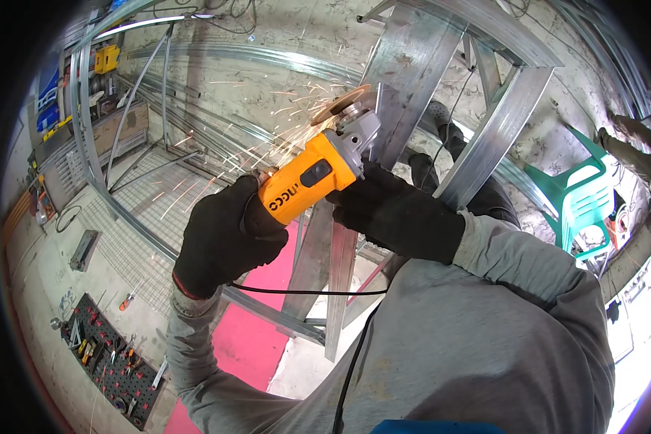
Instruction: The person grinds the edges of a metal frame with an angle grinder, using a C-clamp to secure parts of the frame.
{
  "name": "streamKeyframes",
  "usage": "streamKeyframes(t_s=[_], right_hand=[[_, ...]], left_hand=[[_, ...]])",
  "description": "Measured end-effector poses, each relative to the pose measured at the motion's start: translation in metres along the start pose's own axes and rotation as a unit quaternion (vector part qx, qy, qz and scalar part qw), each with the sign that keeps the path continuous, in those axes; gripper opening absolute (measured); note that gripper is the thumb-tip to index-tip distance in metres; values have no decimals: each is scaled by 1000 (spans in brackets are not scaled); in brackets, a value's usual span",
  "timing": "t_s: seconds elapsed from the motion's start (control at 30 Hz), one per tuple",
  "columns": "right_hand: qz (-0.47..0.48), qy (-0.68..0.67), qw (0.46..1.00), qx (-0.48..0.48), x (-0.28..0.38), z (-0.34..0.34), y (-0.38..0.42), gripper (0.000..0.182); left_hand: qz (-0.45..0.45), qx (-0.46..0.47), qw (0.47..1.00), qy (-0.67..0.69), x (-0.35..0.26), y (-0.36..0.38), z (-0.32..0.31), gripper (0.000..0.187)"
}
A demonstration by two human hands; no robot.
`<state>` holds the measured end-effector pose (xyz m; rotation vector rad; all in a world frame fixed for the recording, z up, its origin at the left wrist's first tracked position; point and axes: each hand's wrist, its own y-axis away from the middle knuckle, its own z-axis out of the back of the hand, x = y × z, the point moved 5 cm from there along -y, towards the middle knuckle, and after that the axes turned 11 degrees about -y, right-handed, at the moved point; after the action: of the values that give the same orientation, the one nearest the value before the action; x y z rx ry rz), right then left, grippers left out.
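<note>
An orange and grey angle grinder (304, 181) is held over a metal frame. My left hand (224, 235), in a black glove, wraps around the grinder's rear body, where the black power cord hangs below. My right hand (401, 213), also gloved in black, grips the grinder near its grey head, with its fingers partly hidden beneath the tool. The grinder's disc (342, 105) is at the edge of a wide steel bar (416, 65). Sparks (267, 137) spray leftward from around the disc.
A steel frame member (495, 137) slants at the right, near a green plastic chair (582, 192). Wire mesh (134, 206) and long metal profiles lie on the left. A black tool board (112, 362) lies lower left. Another person's hand (633, 145) shows at the right edge.
</note>
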<state>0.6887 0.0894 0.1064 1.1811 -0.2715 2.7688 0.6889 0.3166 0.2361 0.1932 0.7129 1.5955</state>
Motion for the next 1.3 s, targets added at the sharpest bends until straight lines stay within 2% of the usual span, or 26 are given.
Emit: streamKeyframes(t_s=[0.2,0.3,0.4,0.47,0.6,0.67,0.9,0.97,1.07,1.2,1.3], right_hand=[[5,-84,995,-43,-4,-6,1,41],[-5,-103,994,-44,-4,-3,-2,40],[4,-54,997,-48,-2,0,0,40],[4,-45,998,-47,-2,-2,0,40],[7,-9,999,-34,-1,-8,0,39],[9,-20,999,-27,-1,-1,-1,39],[9,-66,997,-44,0,7,-2,38],[9,-74,996,-46,-1,3,-1,38],[9,-85,995,-53,-2,-1,-1,38],[7,-73,995,-64,-2,-5,2,40],[15,-49,998,-37,1,4,-3,41]], left_hand=[[15,22,999,23,-2,-5,-2,33],[-21,-3,999,-46,-1,-2,-1,34],[1,23,1000,-19,-4,0,2,41],[63,58,996,16,-4,0,1,39],[28,27,999,-10,4,3,-6,39],[-31,-21,999,-39,1,4,-3,40],[-31,-11,999,4,-3,-2,-2,41],[-3,19,1000,-9,-9,-7,2,38],[-28,-5,1000,-8,-12,-6,4,31],[-33,11,998,-53,-13,-5,4,27],[18,29,999,8,-17,-6,5,27]])
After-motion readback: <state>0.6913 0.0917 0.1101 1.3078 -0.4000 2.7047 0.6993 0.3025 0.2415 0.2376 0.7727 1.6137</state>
